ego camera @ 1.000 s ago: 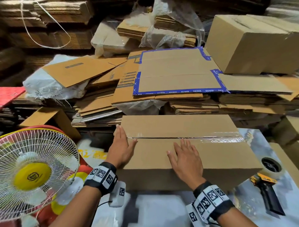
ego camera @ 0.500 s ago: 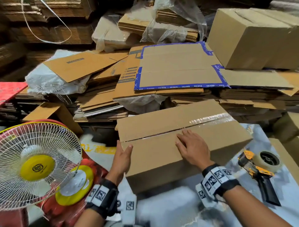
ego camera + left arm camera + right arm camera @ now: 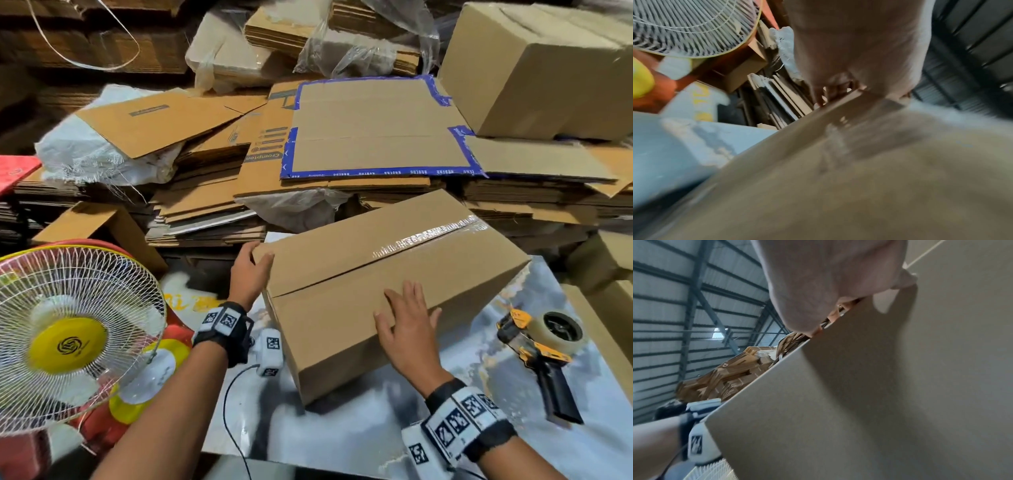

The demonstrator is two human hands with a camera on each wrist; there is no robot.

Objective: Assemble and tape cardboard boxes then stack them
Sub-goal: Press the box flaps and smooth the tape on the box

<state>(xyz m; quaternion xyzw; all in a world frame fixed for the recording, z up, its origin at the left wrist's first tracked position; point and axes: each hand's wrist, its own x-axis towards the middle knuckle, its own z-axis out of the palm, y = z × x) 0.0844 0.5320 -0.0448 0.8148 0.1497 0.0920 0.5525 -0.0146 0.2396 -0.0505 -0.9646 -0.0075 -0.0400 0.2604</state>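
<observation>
We've got the box (image 3: 387, 291) mid-frame on the shiny surface (image 3: 513, 428), our left hand (image 3: 249, 274) gripping its far-left corner, right hand (image 3: 409, 329) flat and relaxed on top. With just that one corner grip, it could skid into the tape gun (image 3: 544, 356) at lower right.

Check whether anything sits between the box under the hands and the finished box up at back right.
Nothing tall does. Between the box and the finished box lie only flat cardboard stacks, below the finished box. The tape dispenser sits off to the right.

Dim light, tape glare, blurred wrist views
</observation>
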